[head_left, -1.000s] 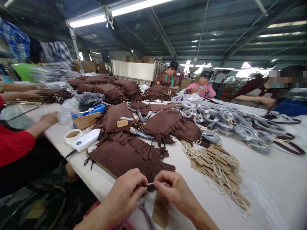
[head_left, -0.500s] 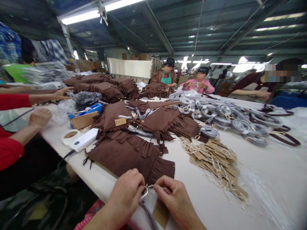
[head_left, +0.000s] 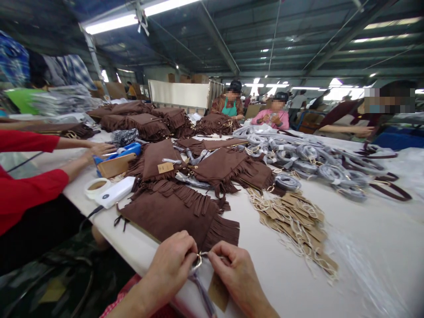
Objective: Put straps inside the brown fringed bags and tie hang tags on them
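Observation:
Directly in front of me lies a brown fringed bag on the white table. At its near corner my left hand is closed, pinching a gold metal clasp. From the clasp a grey plastic-wrapped strap runs down toward me. My right hand pinches a thin white string just right of the clasp. Below that hand hangs a brown card tag, partly covered by the fingers. How the string runs through the clasp is too small to tell.
Tags with strings are heaped at the right, below a pile of wrapped straps. More fringed bags lie ahead. A tape roll, white device and blue tape dispenser stand left, near a co-worker's red sleeve.
My hands stay pinched at the clasp and string, with only a slight shift. The co-worker's hands at the left have reached right, toward the tape dispenser, and a brown bag now shows behind them.

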Action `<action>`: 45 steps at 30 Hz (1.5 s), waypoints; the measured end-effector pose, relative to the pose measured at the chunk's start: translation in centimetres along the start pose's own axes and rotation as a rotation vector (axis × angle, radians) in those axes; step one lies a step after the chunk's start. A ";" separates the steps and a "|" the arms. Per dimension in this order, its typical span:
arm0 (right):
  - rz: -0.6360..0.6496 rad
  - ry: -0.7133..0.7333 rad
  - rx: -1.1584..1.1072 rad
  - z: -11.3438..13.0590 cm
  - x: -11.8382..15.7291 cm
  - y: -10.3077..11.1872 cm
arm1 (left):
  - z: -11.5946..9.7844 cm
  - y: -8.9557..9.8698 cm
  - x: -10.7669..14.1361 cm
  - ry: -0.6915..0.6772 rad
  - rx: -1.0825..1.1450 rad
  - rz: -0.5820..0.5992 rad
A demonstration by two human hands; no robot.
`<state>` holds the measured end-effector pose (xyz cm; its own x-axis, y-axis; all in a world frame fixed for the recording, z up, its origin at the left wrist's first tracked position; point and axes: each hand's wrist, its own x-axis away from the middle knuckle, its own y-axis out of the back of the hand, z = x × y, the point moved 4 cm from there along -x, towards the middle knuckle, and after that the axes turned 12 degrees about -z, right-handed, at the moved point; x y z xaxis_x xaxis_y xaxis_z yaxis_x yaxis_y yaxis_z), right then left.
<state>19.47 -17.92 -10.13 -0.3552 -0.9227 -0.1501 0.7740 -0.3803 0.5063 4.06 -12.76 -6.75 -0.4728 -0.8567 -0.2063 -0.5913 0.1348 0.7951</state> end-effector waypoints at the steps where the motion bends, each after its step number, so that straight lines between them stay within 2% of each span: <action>1: 0.004 -0.001 0.003 0.0 0.0 0.0 | 0.0 0.0 0.0 0.002 0.003 0.000; 9: 0.044 0.048 0.118 0.9 0.2 -0.4 | 0.2 -0.1 0.0 0.014 0.007 0.015; 19: 0.082 0.087 0.075 0.8 0.0 -0.9 | -0.2 0.6 -0.2 0.006 0.006 0.046; 28: 0.162 0.101 0.035 -0.1 -0.4 -1.4 | -0.1 -0.6 -0.2 -0.016 -0.007 0.002; 34: 0.242 0.058 0.046 -0.3 -0.9 -0.6 | 0.9 0.9 -1.0 0.101 0.192 -0.112; 37: 0.290 0.054 -0.008 0.7 -1.6 -0.3 | 1.2 1.8 -1.5 0.113 0.299 -0.133; 40: 0.265 0.127 -0.055 3.0 -2.7 -0.1 | 0.8 2.6 -2.1 0.067 0.344 -0.151; 43: 0.249 0.153 -0.070 4.8 -4.0 -0.6 | 0.1 3.2 -3.0 0.014 0.369 -0.191; 45: 0.251 0.134 -0.107 5.0 -4.7 -1.2 | -0.1 3.3 -3.6 -0.003 0.386 -0.212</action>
<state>17.61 -12.83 -5.74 -0.0789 -0.9862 -0.1455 0.8823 -0.1370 0.4503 3.87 -9.29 -3.31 -0.3164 -0.8841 -0.3440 -0.8760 0.1332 0.4635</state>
